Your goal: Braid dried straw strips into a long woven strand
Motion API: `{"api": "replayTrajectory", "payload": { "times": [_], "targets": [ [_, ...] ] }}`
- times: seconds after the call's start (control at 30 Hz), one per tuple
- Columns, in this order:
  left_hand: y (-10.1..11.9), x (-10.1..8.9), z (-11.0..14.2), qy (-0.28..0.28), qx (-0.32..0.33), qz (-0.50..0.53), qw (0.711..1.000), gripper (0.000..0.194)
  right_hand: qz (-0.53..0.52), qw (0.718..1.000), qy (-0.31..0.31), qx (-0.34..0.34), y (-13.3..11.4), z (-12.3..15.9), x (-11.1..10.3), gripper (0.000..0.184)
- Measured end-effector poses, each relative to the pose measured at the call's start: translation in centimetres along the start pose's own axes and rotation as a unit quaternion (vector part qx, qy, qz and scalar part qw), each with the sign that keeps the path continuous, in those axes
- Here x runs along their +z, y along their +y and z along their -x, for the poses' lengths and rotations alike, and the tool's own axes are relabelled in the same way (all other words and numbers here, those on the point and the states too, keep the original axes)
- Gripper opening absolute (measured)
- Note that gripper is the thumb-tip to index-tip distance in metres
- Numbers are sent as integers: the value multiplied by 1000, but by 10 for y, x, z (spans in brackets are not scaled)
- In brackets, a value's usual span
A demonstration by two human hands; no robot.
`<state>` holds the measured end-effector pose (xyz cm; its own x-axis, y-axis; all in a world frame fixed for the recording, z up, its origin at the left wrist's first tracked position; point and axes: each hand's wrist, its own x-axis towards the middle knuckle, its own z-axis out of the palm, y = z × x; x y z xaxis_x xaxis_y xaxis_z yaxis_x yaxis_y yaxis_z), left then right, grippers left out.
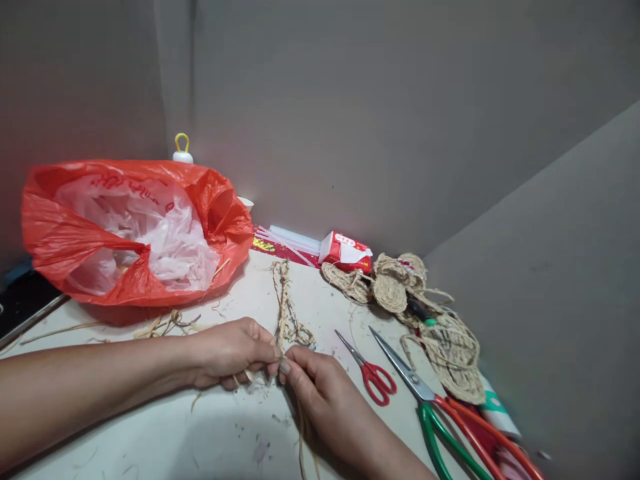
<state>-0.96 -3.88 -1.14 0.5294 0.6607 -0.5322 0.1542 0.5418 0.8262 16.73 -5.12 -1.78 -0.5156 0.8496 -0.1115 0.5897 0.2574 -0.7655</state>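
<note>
My left hand (235, 353) and my right hand (325, 397) meet at the middle of the table, fingertips nearly touching. Both pinch the near end of a braided straw cord (284, 300), which runs away from me and has a small looped pile on its right side. Loose straw strands (301, 433) hang down below my right hand, and a few pale ends show under my left fingers. The exact spot where the strands cross is hidden by the fingertips. To the right of my right hand lie small red-handled scissors (375, 377).
Large shears (420, 387) with green and red handles lie at the right. Beyond them are coiled straw braids (450, 353) and a red tissue pack (345, 252). An open red plastic bag (200, 180) stands at the back left, with loose straw (173, 323) before it.
</note>
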Motion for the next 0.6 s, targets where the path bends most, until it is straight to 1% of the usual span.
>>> {"api": "replayTrajectory", "payload": {
  "times": [0.07,0.1,0.2,0.3,0.4,0.47,0.53,0.6],
  "targets": [
    [0,0,0,-8,2,10,1000,21,29,999,10,-8,1,0,2,29],
    [-1,1,0,-2,3,6,1000,20,42,999,15,-8,1,1,2,29],
    [-2,4,-1,40,9,-34,999,17,75,997,11,-2,-1,6,0,28],
    [-5,7,-2,73,46,-69,994,17,95,996,-3,1,-2,11,-6,27],
    [-9,9,-4,82,90,-92,988,18,100,995,11,17,-2,12,-11,29],
    [-11,10,-5,86,105,-97,986,19,57,998,19,30,-3,11,-11,30],
    [-13,10,-6,84,114,-89,986,21,-25,998,18,47,-5,10,-7,30],
    [-14,11,-6,84,120,-79,986,23,-97,993,16,60,-8,9,1,30]
  ]
}}
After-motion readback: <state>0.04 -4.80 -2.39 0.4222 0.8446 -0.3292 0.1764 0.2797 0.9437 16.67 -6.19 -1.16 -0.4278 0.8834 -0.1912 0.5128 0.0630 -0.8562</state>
